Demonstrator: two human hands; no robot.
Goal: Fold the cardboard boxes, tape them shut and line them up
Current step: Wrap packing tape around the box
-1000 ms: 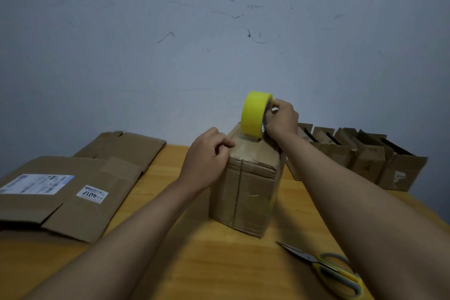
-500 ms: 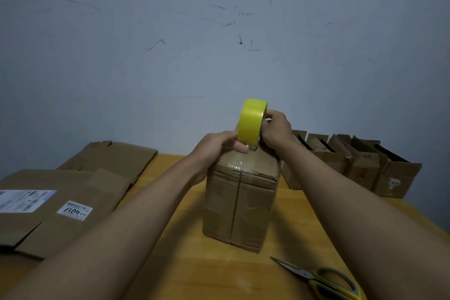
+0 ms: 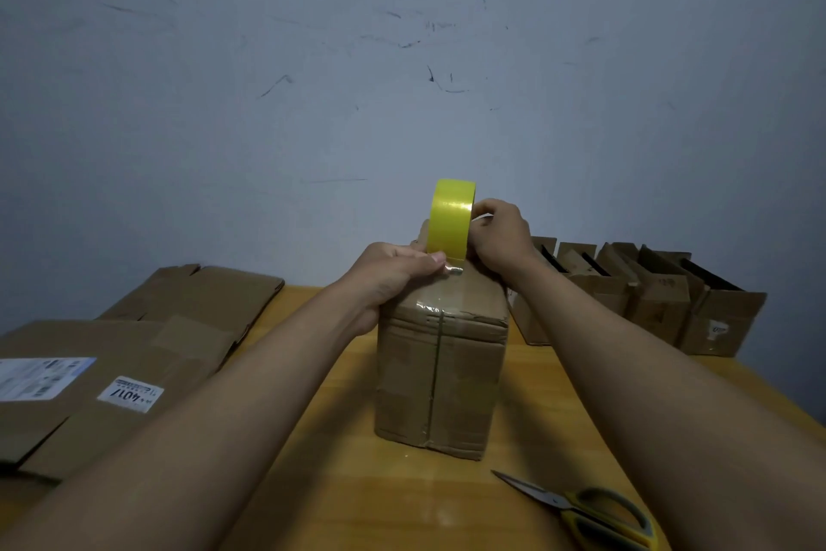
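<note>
A folded cardboard box (image 3: 440, 380) stands upright in the middle of the wooden table (image 3: 357, 501), with clear tape along its front seam and top edge. My right hand (image 3: 500, 237) grips a yellow tape roll (image 3: 450, 219) held on edge above the box's top. My left hand (image 3: 393, 271) lies on the box's top left, and its thumb presses the loose tape end down at the foot of the roll.
Flattened cardboard boxes (image 3: 111, 376) with white labels lie at the left. A row of several folded boxes (image 3: 643, 295) stands along the wall at the right. Yellow-handled scissors (image 3: 581, 510) lie on the table near the front right.
My left hand has moved from the box's front corner up to its top and now presses the tape end. The roll stays at the top under my right hand. The view tilted slightly.
</note>
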